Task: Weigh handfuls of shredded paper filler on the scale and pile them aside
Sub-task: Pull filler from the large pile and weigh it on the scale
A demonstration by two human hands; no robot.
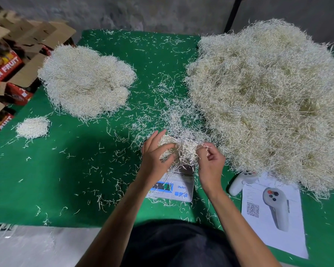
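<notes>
A small white digital scale (176, 186) with a lit blue display sits on the green table near the front. A handful of pale shredded paper (183, 149) lies on its platform. My left hand (156, 153) grips the left side of that handful, fingers curled into it. My right hand (210, 160) pinches strands at its right side. A very large heap of shredded paper (268, 97) fills the right of the table. A flatter pile of weighed handfuls (85, 79) lies at the back left, with one small separate clump (33, 127) nearer the left edge.
Loose strands litter the green table cover (75, 170). A white handheld controller (241, 183) and a printed sheet (274, 214) with a QR code lie to the right of the scale. Open cardboard fruit boxes (10, 64) stand off the table's left side.
</notes>
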